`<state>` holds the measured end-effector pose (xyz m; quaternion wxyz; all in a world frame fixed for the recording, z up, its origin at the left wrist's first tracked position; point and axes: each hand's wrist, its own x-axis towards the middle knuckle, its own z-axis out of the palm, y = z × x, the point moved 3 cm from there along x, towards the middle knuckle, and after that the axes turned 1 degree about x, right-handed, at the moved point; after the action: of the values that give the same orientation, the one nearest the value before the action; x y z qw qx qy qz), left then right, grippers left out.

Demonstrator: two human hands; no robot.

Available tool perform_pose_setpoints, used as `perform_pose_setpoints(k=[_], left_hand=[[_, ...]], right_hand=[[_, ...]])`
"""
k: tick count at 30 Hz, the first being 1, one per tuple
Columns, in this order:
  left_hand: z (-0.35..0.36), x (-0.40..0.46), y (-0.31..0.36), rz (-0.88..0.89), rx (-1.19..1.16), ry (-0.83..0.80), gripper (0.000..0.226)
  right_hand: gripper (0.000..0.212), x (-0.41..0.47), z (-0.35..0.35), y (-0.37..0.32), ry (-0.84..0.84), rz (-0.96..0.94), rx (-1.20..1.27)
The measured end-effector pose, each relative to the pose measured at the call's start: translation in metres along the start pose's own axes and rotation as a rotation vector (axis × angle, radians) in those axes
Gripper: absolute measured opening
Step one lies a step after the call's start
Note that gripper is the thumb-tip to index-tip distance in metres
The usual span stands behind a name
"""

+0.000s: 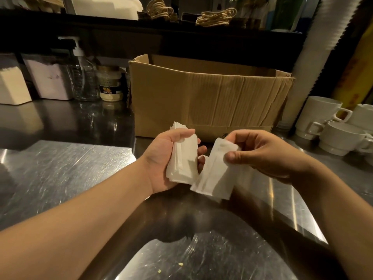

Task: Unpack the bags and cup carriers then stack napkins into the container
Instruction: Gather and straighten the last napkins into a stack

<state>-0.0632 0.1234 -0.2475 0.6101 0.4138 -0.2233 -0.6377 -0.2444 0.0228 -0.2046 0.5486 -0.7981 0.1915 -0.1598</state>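
Note:
My left hand grips a stack of folded white napkins above the steel counter, thumb over the top edge. Just to its right, my right hand pinches a second bundle of white napkins between thumb and fingers; this bundle hangs down and tilts toward the left stack, almost touching it. Behind both hands stands an open brown cardboard box; its inside is hidden from here. Two napkin containers with white napkins stand at the far left of the counter.
A clear pump bottle and a jar stand left of the box. White mugs are stacked at the right, beside a tall column of white cups. Twine-handled paper bags lie on the shelf above. The steel counter spreads in front.

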Motion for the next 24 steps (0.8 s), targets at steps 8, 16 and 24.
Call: perform_pose_setpoints(k=[8, 16, 24], left_hand=[[0.018, -0.007, -0.009, -0.051, 0.127, -0.235, 0.029], [0.017, -0.008, -0.011, -0.039, 0.117, -0.338, 0.061], [0.017, -0.007, -0.009, -0.01, 0.127, -0.218, 0.053]], right_hand=[[0.03, 0.002, 0.016, -0.006, 0.186, -0.221, 0.128], [0.024, 0.003, 0.029, -0.005, 0.31, -0.295, 0.038], [0.019, 0.0, 0.019, -0.01, 0.417, -0.293, 0.006]])
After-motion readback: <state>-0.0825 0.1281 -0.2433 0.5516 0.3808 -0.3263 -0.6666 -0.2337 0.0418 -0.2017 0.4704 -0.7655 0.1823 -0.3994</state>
